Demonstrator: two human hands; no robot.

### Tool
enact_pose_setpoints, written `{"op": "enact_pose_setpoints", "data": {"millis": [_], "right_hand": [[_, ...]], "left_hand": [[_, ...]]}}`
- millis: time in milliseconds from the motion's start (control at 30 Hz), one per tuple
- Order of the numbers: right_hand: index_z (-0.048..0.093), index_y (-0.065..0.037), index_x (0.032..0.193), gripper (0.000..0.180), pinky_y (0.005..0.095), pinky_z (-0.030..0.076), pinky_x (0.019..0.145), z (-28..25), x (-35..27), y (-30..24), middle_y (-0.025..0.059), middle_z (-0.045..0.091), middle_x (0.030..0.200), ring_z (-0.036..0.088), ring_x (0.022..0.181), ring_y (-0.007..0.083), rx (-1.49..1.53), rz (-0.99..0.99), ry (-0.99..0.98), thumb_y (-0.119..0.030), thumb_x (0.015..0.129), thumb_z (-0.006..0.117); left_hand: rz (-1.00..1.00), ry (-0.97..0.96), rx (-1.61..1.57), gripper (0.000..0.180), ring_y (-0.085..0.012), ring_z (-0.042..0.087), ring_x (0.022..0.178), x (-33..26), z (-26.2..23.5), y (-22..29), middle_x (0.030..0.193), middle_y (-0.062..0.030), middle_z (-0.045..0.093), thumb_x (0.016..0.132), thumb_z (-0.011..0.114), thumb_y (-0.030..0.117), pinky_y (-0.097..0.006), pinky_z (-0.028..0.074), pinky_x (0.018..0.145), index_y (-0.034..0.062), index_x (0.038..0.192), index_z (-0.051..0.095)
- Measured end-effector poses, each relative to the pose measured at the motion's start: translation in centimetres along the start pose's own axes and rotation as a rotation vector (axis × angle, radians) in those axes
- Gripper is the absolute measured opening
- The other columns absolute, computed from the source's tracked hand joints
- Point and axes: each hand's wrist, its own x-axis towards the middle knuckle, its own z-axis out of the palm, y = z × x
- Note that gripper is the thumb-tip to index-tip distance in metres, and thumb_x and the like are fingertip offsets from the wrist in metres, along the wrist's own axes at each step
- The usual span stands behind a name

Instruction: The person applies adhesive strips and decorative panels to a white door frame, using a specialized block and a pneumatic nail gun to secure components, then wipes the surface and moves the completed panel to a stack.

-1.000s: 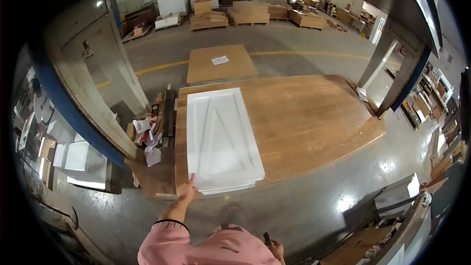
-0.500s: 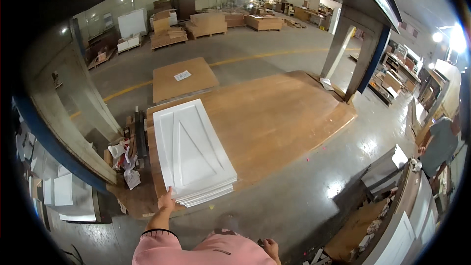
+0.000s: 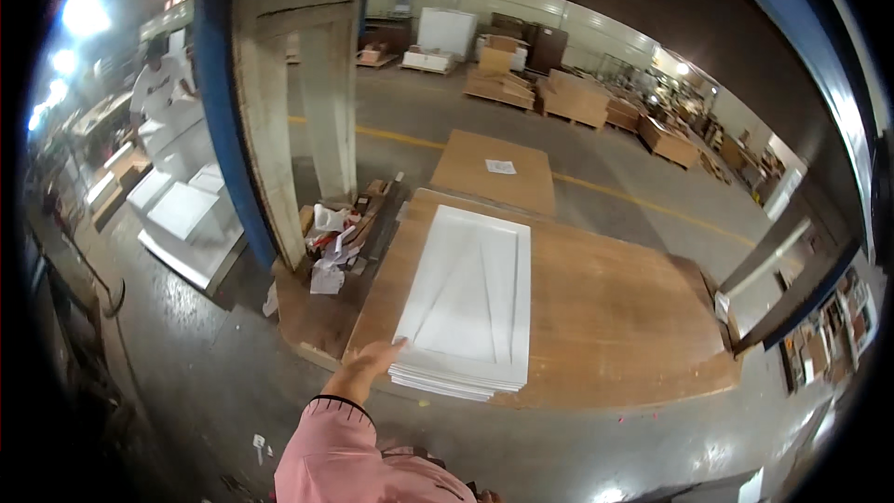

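A stack of white panels (image 3: 466,298), like cabinet doors with raised frames and slanting grooves, lies on a large brown wooden board (image 3: 615,317). My left hand (image 3: 380,355) is at the near left corner of the stack. Its thumb lies over the top panel's edge, and the other fingers are mostly hidden at the side. Only a sliver of my right hand (image 3: 488,496) shows at the bottom edge, close to my pink shirt. Its fingers cannot be made out.
Beyond the board lies a brown sheet stack (image 3: 494,172) with a paper label. Crumpled scraps (image 3: 331,247) sit left, beside a pale post (image 3: 270,112) with a blue edge. A dark beam crosses overhead. A person (image 3: 163,88) stands far left near white panels (image 3: 186,210).
My view has swung left, so the stack now appears farther right and the person at far left shows. My left hand stays at the panel corner. My right hand has nearly left the picture.
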Motion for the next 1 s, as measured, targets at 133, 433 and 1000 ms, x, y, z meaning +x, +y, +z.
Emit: {"op": "enact_pose_setpoints", "data": {"millis": [133,433,1000], "right_hand": [[0.064,0.003,0.133,0.055,0.0367,0.056,0.085,-1.3,-1.5,-5.6,0.0184,0.075,0.112,0.07,0.097,0.0224,0.055,0.119,-0.075,-0.045,0.106,0.058],[0.066,0.004,0.127,0.051,0.0378,0.056,0.085,6.1,-2.2,-10.5,0.0169,0.075,0.108,0.07,0.095,0.0245,0.25,0.246,-0.204,-0.04,0.104,0.06],[0.072,0.004,0.11,0.041,0.0372,0.055,0.073,26.0,0.5,-26.7,0.0117,0.075,0.094,0.069,0.079,0.0229,-0.25,-0.4,-0.294,-0.033,0.104,0.057]], "left_hand": [[0.011,-0.011,-0.023,0.098,-0.0422,0.061,0.126,-3.4,-1.4,2.2,0.132,-0.0249,0.068,0.097,0.028,0.082,-0.047,0.043,0.11,-0.0018,0.129,0.07],[0.365,0.077,0.177,0.08,-0.0418,0.065,0.119,-0.4,-0.3,-2.3,0.121,-0.0235,0.071,0.106,0.025,0.065,-0.049,0.048,0.105,0.0006,0.13,0.066],[0.654,-0.012,-0.22,0.028,-0.0413,0.068,0.091,-10.0,8.7,-12.8,0.102,-0.0236,0.072,0.095,0.064,0.025,-0.048,0.052,0.08,0.0057,0.115,0.069]]}}
